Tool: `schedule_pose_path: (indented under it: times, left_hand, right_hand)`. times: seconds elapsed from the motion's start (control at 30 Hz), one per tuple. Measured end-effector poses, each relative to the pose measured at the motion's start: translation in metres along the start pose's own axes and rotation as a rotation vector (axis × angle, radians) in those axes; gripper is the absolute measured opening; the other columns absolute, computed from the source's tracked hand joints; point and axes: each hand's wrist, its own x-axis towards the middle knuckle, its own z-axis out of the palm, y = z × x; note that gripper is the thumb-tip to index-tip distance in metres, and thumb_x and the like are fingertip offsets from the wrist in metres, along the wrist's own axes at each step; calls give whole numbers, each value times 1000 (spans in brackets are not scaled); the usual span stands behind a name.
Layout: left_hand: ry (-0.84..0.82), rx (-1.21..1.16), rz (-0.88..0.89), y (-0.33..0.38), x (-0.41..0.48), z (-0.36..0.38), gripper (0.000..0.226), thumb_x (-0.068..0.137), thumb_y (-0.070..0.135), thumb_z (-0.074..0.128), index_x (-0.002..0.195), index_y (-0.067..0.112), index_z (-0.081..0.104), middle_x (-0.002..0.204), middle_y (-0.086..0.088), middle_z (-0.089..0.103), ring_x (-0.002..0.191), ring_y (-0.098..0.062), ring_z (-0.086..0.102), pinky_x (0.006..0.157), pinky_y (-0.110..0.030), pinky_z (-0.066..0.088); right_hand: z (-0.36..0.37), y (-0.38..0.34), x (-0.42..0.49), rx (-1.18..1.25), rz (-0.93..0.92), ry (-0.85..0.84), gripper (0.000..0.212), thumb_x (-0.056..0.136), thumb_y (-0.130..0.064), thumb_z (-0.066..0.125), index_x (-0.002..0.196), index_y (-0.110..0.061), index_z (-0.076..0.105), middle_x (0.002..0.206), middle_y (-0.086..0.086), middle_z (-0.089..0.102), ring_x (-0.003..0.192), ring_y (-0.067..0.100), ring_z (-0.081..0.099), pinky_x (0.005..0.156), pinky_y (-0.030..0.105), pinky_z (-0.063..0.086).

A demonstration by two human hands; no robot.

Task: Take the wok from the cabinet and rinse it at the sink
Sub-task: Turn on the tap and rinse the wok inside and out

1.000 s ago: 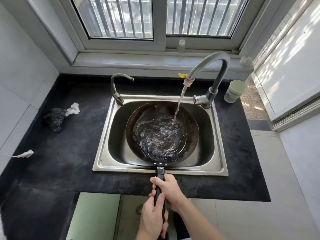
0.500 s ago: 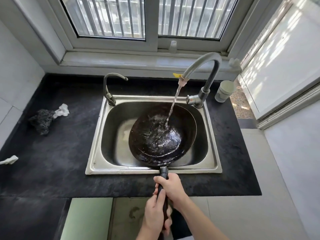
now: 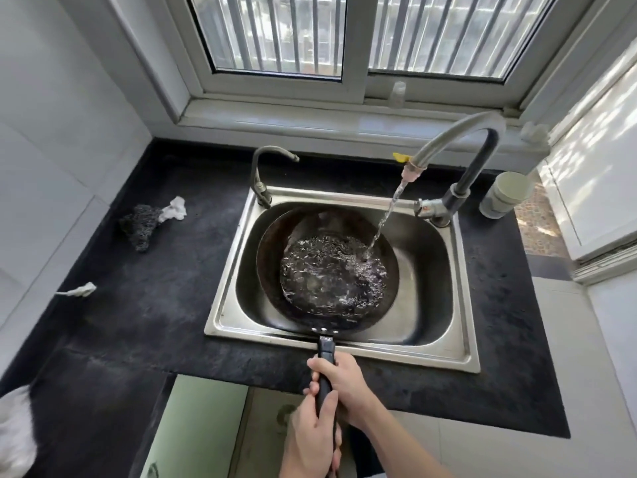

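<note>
Wok [image 3: 327, 270] sits in the sink [image 3: 425, 270], out of the cabinet, with water from the tap [image 3: 458, 132] pooling in it. Rinsing looks under way; emptying and shutting off the tap seem left. Right hand [image 3: 344, 381] and left hand [image 3: 310, 439] both wrap the handle [image 3: 325, 350], right farther. Scourer [image 3: 139, 224] lies left, cup [image 3: 505, 198] far right; neither obstructs.

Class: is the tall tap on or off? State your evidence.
On: a stream falls from the tall tap into the wok, where water churns.
</note>
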Motion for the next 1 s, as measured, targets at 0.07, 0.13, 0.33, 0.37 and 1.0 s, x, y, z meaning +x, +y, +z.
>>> schedule_pose_path:
  times: [0.07, 0.13, 0.33, 0.37, 1.0]
  left_hand:
    - [51, 3, 39, 1, -3, -2, 22, 95, 25, 59, 103, 8, 70, 40, -4, 56, 31, -8, 50, 43, -25, 46]
    - [100, 27, 49, -1, -3, -4, 22, 94, 23, 62, 105, 6, 70, 43, -1, 57, 40, -7, 57, 48, -15, 46]
    - [70, 163, 153, 2, -4, -13, 5, 96, 27, 59, 93, 25, 63, 45, 12, 62, 51, 2, 62, 55, -5, 42]
    - [64, 180, 171, 2, -3, -13, 9, 96, 25, 59, 87, 27, 60, 45, 16, 62, 50, 4, 61, 56, -6, 42]
    - [-244, -100, -9, 9, -1, -1, 49, 102, 29, 46, 61, 6, 59, 43, -4, 54, 31, -17, 49, 39, -25, 37]
  right_hand:
    - [4, -1, 1, -11, -5, -38, 19, 92, 2, 61, 74, -4, 55, 59, 8, 53, 47, 18, 52, 63, 37, 57]
    - [7, -4, 1, -19, -5, -79, 23, 93, 4, 57, 72, -6, 55, 59, 7, 52, 47, 17, 51, 63, 36, 57]
    - [10, -6, 4, -51, -6, -130, 31, 93, 0, 58, 64, -12, 58, 59, 8, 51, 48, 17, 51, 68, 37, 57]
    - [9, -6, 5, -50, -4, -127, 31, 93, -1, 59, 63, -13, 59, 60, 8, 51, 48, 17, 51, 68, 38, 57]
    - [-14, -5, -16, -39, -8, 134, 21, 93, -1, 63, 72, -2, 56, 61, 12, 58, 49, 22, 58, 59, 38, 56]
